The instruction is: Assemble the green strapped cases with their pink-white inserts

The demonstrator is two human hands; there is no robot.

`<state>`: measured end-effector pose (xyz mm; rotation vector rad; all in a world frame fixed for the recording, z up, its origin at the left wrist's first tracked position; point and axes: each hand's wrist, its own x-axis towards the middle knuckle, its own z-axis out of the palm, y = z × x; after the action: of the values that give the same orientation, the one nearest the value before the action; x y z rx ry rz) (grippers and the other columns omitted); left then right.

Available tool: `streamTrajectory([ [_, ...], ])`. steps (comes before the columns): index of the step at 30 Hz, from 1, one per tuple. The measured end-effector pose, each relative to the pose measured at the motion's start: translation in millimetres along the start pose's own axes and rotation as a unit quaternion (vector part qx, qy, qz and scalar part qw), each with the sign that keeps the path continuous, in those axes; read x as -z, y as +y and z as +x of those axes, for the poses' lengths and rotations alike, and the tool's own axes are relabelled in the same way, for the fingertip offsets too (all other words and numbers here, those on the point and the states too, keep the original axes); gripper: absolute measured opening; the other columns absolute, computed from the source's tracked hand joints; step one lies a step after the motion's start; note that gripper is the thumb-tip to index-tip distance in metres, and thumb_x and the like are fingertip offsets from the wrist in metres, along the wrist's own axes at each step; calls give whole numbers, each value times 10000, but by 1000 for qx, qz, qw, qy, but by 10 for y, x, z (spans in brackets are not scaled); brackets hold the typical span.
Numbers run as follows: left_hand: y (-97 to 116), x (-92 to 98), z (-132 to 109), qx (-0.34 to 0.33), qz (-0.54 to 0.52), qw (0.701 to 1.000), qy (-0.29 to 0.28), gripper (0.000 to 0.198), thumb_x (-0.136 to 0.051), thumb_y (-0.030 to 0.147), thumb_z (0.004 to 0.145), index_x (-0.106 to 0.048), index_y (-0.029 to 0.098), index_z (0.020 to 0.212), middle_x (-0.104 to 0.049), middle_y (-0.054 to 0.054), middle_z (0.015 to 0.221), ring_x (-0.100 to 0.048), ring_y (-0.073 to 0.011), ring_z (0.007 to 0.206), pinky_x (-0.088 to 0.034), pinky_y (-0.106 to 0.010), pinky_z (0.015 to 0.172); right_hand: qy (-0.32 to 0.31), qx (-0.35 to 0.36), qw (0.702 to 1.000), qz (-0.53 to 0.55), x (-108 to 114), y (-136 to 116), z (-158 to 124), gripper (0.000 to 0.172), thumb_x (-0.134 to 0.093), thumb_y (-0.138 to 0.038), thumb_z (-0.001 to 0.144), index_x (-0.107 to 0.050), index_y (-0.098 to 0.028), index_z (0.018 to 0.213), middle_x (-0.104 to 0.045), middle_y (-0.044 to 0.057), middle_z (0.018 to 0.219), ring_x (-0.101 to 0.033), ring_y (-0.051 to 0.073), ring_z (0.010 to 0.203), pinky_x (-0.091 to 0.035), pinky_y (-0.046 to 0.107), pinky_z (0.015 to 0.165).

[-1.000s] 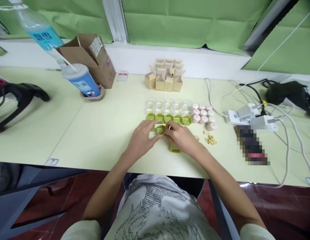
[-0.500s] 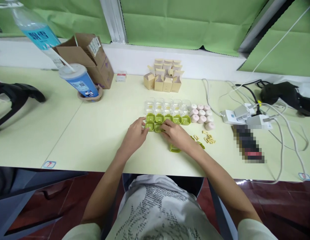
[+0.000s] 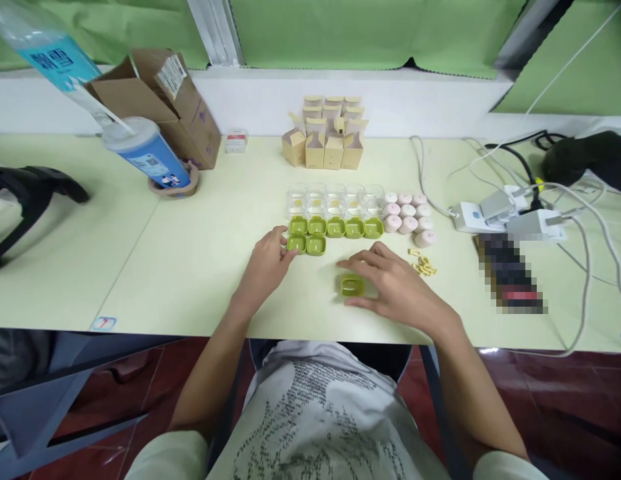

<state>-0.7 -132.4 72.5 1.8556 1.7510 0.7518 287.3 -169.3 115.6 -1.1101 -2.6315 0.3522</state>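
My left hand (image 3: 267, 267) rests at the left end of the small green square cups (image 3: 335, 227), its thumb and index finger against the near-left cup (image 3: 297, 244). These cups stand in two rows, the near row holding two. Nearer the table's front edge, a separate green cup (image 3: 352, 286) sits between the spread thumb and fingers of my right hand (image 3: 385, 283). That hand is open, and it is unclear whether a fingertip touches the cup. Behind the green rows are clear plastic cups (image 3: 335, 203), several with a yellow spot inside.
Pale pink and white round pieces (image 3: 407, 212) stand right of the cups, with small yellow pieces (image 3: 424, 265) nearer me. Open cream boxes (image 3: 333, 147) stand at the back. A power strip (image 3: 473, 217) with cables is on the right; a blue cup (image 3: 155, 160) and carton (image 3: 195, 127) are left.
My right hand has left the near-row cups, moving right and toward me, and has spread around the separate green cup. My left hand stays at the left end of the rows.
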Motion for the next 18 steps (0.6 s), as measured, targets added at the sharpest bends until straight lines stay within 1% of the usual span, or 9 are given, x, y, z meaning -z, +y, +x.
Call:
streamTrajectory([
  [2,15,-9,3,10,7,1000,-6,462,-729,243,1001,-601,167,1437,-747,-99,1154,-720,-212,884,-626,-433,957,-32,1,999,-35,-59,-37,-64,639,-921,-296,902,-686,-154,1478,-769,146,1233,-623,377,1114,-607,548,961],
  [4,38,9,-14,12,23,1000,-1,489,-733,270,1023,-581,143,1470,-739,-121,1181,-730,-236,924,-629,-467,973,-30,-7,998,-46,-118,-57,-81,500,-869,-188,919,-734,-129,1397,-771,146,1149,-629,381,1098,-614,547,942],
  [6,97,61,-67,-22,48,998,32,502,-732,295,1042,-569,132,1487,-722,-149,1237,-733,-266,991,-633,-500,987,13,-19,1000,-13,-128,-61,-82,403,-779,-167,976,-745,-135,1376,-753,145,1132,-654,366,1098,-620,528,937],
  [8,211,123,-159,-110,57,991,58,488,-720,334,1066,-569,165,1498,-701,-154,1303,-725,-288,1105,-633,-513,1025,80,-41,994,61,-87,-62,-88,459,-722,-207,1016,-697,-183,1474,-720,135,1196,-688,329,1104,-625,492,948],
  [9,288,144,-215,-171,47,983,51,494,-719,366,1073,-566,194,1509,-693,-147,1336,-715,-293,1172,-631,-509,1056,110,-55,987,102,-58,-66,-93,494,-709,-229,1024,-670,-218,1516,-705,122,1217,-705,303,1089,-629,464,942],
  [12,533,107,-378,-343,7,938,-48,616,-736,416,1059,-492,272,1607,-617,-155,1528,-638,-312,1409,-603,-520,1176,157,-99,963,194,-17,-95,-101,585,-745,-255,985,-624,-288,1556,-717,69,1212,-722,216,887,-627,379,828],
  [14,649,1,-444,-398,5,914,-74,630,-686,320,1088,-431,300,1664,-551,-171,1620,-572,-331,1510,-588,-561,1207,172,-127,948,236,-49,-122,-94,612,-791,-250,940,-614,-293,1524,-754,44,1205,-693,178,768,-607,352,759],
  [16,695,-119,-458,-402,-16,914,-49,601,-645,233,1103,-443,323,1662,-571,-159,1587,-593,-321,1487,-624,-542,1164,190,-150,925,291,-105,-136,-84,596,-847,-273,915,-613,-294,1463,-780,14,1105,-684,172,741,-589,332,720],
  [18,683,-196,-429,-358,-74,931,-11,578,-689,235,1085,-506,337,1623,-629,-124,1468,-670,-280,1361,-677,-454,1072,219,-153,894,360,-148,-127,-76,576,-908,-312,898,-623,-301,1399,-779,-10,1005,-697,177,766,-585,312,700],
])
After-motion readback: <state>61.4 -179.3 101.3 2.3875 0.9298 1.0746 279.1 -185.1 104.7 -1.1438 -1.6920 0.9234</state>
